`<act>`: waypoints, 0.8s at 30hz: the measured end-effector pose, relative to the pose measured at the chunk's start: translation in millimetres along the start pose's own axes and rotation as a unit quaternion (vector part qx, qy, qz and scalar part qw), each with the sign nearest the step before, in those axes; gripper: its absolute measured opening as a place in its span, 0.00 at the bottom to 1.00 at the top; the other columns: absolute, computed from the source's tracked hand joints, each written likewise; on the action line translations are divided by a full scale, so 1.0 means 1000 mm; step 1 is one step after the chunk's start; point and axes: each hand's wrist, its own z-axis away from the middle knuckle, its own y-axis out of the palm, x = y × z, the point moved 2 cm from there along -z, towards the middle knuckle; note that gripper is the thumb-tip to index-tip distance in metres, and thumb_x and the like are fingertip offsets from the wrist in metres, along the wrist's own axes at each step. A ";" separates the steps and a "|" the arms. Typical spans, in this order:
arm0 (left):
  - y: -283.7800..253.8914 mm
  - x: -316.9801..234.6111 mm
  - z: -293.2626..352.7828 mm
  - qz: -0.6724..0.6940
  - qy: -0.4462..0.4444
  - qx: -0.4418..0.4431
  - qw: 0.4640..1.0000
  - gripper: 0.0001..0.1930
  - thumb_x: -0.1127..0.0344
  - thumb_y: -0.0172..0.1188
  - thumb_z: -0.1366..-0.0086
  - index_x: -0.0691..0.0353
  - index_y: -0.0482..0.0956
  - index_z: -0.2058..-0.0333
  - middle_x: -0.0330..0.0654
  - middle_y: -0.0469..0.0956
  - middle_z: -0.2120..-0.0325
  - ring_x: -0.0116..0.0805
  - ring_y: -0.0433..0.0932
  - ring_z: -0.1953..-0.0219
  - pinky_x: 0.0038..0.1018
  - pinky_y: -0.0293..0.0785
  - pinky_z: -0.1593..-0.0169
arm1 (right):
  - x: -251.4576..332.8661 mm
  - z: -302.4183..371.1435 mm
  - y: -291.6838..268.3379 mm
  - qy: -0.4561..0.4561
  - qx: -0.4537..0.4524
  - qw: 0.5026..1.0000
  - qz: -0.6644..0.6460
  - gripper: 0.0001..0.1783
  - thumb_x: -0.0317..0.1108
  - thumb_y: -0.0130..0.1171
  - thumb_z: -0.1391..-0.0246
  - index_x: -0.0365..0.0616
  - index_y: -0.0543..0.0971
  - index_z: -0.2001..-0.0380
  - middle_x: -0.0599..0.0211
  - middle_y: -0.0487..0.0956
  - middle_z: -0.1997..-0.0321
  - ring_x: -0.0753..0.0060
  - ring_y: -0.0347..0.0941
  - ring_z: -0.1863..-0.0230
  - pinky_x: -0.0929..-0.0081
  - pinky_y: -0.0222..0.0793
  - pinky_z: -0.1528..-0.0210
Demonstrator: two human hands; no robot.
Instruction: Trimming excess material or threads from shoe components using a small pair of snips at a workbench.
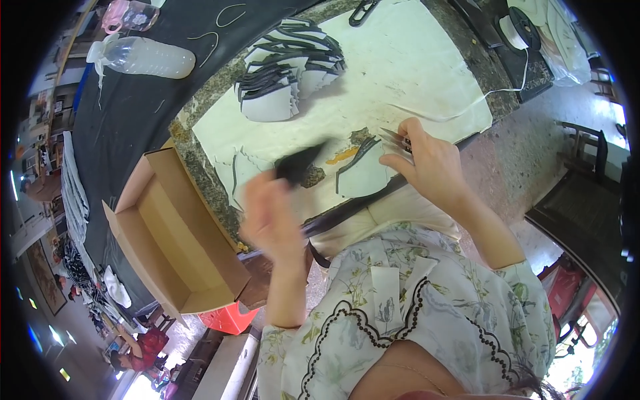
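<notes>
My left hand (267, 213), smeared by motion, grips a blurred black piece (301, 164) above the near edge of the work surface. My right hand (430, 160) is closed around small thread snips (395, 138), whose pointed metal blades face left. Just below the snips lies a pale grey piece with a black edge (365, 175). Another pale piece (245, 175) lies left of my left hand, partly hidden by it. Farther back is a pile of similar grey pieces with black edging (270, 103), overlapping in rows.
An open cardboard box (190, 233) stands at the left, beside the white-covered worktop (427, 73). A plastic bottle (150, 58) lies on black cloth at the far left. Scissor handles (363, 12) and a spool of white cord (519, 30) are at the back. Another person (143, 347) is at lower left.
</notes>
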 end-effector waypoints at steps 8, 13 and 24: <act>-0.058 0.022 0.001 -0.393 0.227 0.019 0.891 0.16 0.68 0.62 0.38 0.68 0.79 0.53 0.53 0.73 0.47 0.58 0.70 0.45 0.49 0.67 0.43 | 0.016 -0.032 -0.029 -0.090 -0.129 0.986 -0.051 0.14 0.39 0.66 0.49 0.45 0.72 0.67 0.63 0.80 0.67 0.54 0.78 0.68 0.63 0.73 0.65; 0.035 -0.010 0.044 -0.174 0.275 0.314 0.892 0.27 0.62 0.66 0.46 0.66 0.75 0.48 0.51 0.73 0.46 0.49 0.71 0.43 0.42 0.71 0.45 | -0.011 -0.065 -0.017 -0.246 -0.157 0.953 0.086 0.11 0.30 0.62 0.47 0.40 0.72 0.64 0.62 0.74 0.75 0.57 0.76 0.71 0.67 0.71 0.66; 0.048 -0.002 0.057 -0.183 0.314 0.210 0.908 0.20 0.70 0.65 0.47 0.68 0.79 0.54 0.46 0.77 0.51 0.44 0.75 0.52 0.35 0.72 0.51 | 0.036 -0.067 -0.020 0.050 0.297 0.916 -0.266 0.08 0.33 0.55 0.42 0.39 0.77 0.70 0.75 0.74 0.84 0.87 0.61 0.82 0.82 0.57 0.78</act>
